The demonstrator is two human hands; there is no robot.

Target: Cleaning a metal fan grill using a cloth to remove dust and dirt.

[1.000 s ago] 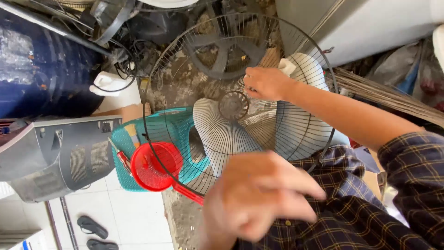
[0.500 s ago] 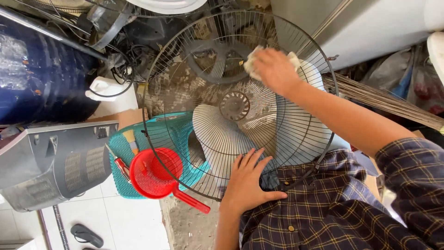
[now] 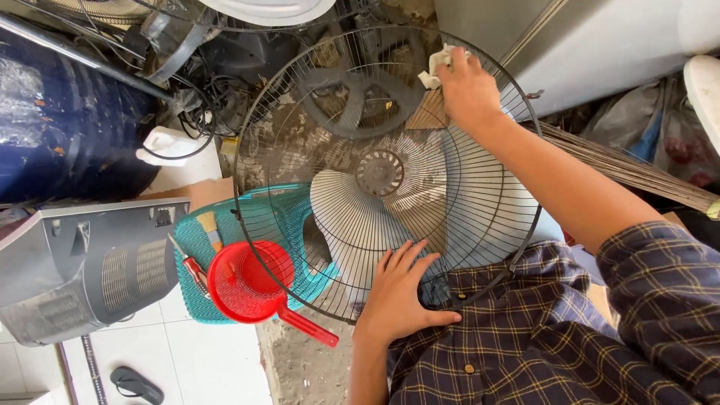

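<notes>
Wire grille (image 3: 341, 135) upright, filling mid-frame, rim crowded by drum (image 3: 52, 127) and basket (image 3: 225, 255). Right hand (image 3: 469, 94) at far rim, fingers pinching cloth (image 3: 436, 66) against wires. Left hand (image 3: 397, 300) spread flat on near rim.

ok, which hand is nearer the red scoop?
Left. The left hand lies flat on the fan grille's lower edge, just right of the red scoop. The right hand presses a white cloth at the far rim.
</notes>
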